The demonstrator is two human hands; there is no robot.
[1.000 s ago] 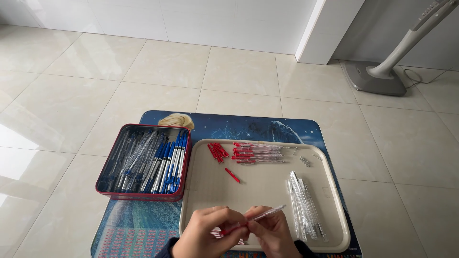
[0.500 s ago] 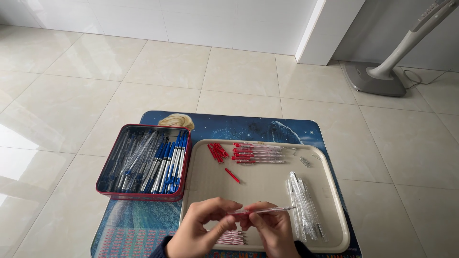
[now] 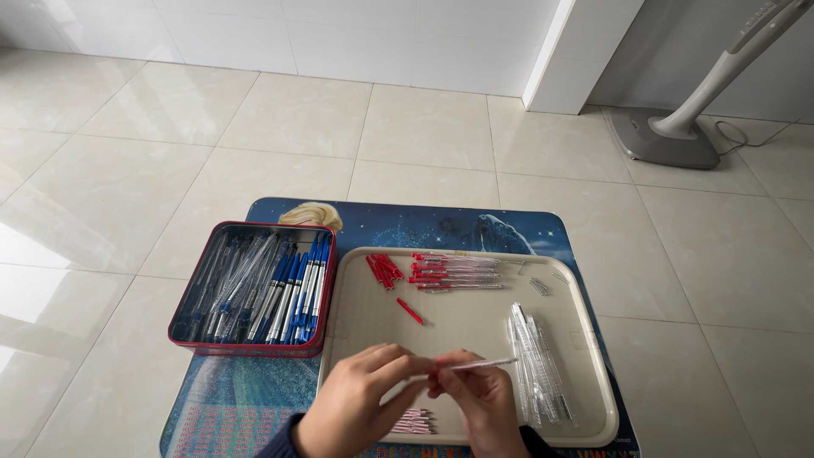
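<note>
Fingers (image 3: 405, 366) of left hand (image 3: 356, 403) and right hand (image 3: 479, 403) pinched on thin clear pen tube (image 3: 475, 365), over near edge of beige plastic tray (image 3: 593, 407). Open tray middle. Red metal tin (image 3: 254, 346) left, clear tubes (image 3: 538, 373) right.

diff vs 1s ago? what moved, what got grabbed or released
Little changed. Both hands kept the same thin clear pen part; the left hand and right hand shifted slightly, and the part went from tilted up at its right end to nearly level. Nothing let go. The tin of pens and beige tray stayed put.
</note>
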